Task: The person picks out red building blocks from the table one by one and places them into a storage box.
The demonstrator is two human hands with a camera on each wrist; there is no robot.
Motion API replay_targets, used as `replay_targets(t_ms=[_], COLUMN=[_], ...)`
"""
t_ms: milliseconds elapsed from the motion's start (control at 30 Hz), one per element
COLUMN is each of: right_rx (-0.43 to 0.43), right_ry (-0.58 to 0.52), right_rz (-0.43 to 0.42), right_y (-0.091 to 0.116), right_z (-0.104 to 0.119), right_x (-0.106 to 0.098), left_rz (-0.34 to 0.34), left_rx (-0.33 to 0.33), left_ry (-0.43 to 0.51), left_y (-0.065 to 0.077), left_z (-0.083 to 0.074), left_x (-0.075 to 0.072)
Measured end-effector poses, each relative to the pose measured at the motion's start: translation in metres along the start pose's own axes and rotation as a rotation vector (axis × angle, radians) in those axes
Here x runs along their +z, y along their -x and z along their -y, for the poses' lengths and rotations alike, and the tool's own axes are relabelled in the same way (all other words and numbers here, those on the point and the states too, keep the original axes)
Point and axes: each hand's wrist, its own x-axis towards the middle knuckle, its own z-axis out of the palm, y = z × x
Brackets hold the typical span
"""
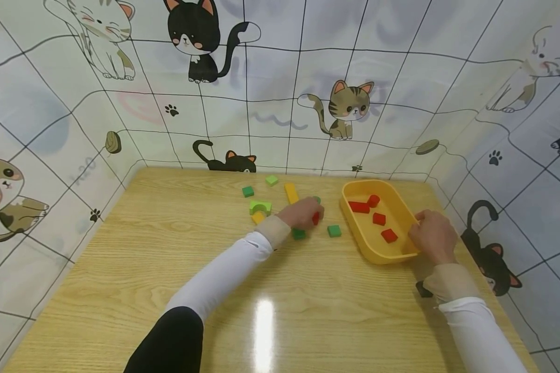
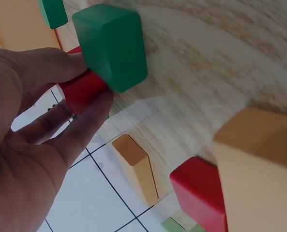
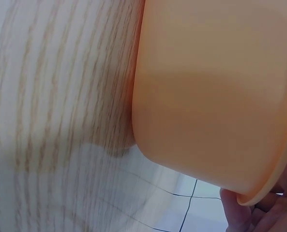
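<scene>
In the head view my left hand [image 1: 301,213] is over the loose blocks, its thumb and fingers pinching a red block [image 1: 316,218]. The left wrist view shows that red block [image 2: 84,93] held between thumb and fingertips, with a green block [image 2: 109,50] standing right beside it and hiding part of it. My right hand [image 1: 434,235] grips the right rim of a yellow plastic bin [image 1: 360,239]. Several red blocks [image 1: 389,235] lie inside the bin. In the right wrist view, fingers [image 3: 236,208] curl at the lip of the bin [image 3: 211,106].
Around my left hand lie a green block [image 1: 334,231], a yellow bar [image 1: 291,192], a light green arch [image 1: 260,207] and a dark green block [image 1: 248,191]. A cat-print tiled sheet [image 1: 270,114] rises behind the wooden table [image 1: 135,248] and along both sides.
</scene>
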Motion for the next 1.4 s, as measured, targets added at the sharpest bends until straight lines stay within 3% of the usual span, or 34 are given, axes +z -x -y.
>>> replay_targets(t_ms=[400, 667, 900, 1133, 1300, 1400], right_rx=[-0.021, -0.014, -0.007, 0.01, 0.014, 0.015], right_ry=[-0.01, -0.012, -0.01, -0.006, -0.012, -0.015], right_rz=[-0.009, -0.003, 0.0, 0.02, 0.019, 0.02], right_y=[0.001, 0.0, 0.0, 0.0, 0.0, 0.0], right_z=[0.001, 0.002, 0.001, 0.001, 0.002, 0.002], right_x=[0.0, 0.002, 0.002, 0.0, -0.001, -0.001], left_rz=[-0.017, -0.014, 0.004, 0.003, -0.006, 0.024], left_rx=[0.008, 0.056, 0.052, 0.105, 0.167, 0.149], left_ry=[0.036, 0.041, 0.047, 0.102, 0.006, -0.015], left_y=[0.001, -0.005, -0.014, -0.024, -0.035, -0.04], left_z=[0.001, -0.003, -0.017, -0.035, -0.051, -0.063], left_x=[-0.007, -0.03, -0.052, -0.074, -0.086, -0.092])
